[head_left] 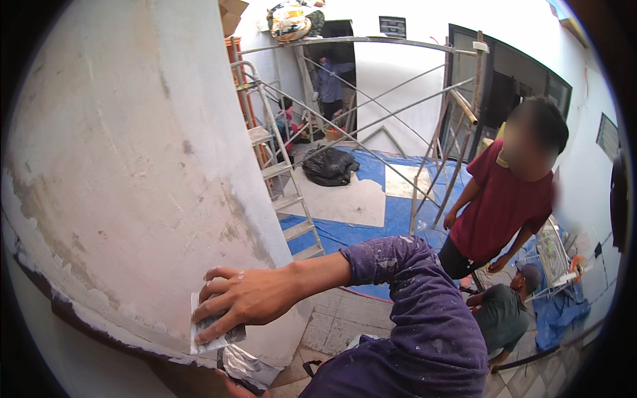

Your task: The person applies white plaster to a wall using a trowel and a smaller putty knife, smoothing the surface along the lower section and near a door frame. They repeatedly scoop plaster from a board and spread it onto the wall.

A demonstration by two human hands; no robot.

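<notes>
My right hand (249,298) reaches across in a paint-flecked purple sleeve (431,312). Its fingers press a flat, grey-white smeared blade (199,322), which looks like a putty knife, against the lower edge of the pale plastered wall (152,199). Just below, part of my left hand (242,386) shows at the bottom. It grips a second flat, shiny metal blade (249,365) with white smears, also like a putty knife. Most of the left hand's fingers are hidden. Grey-brown patches and rough filler mark the wall near its lower edge.
A stepladder (279,166) stands beyond the wall's edge, next to metal scaffolding (358,132). Blue tarp (332,232) covers the floor, with a black plastic bag (330,166) on it. A person in a red shirt (494,205) stands right; another crouches (501,318) nearby.
</notes>
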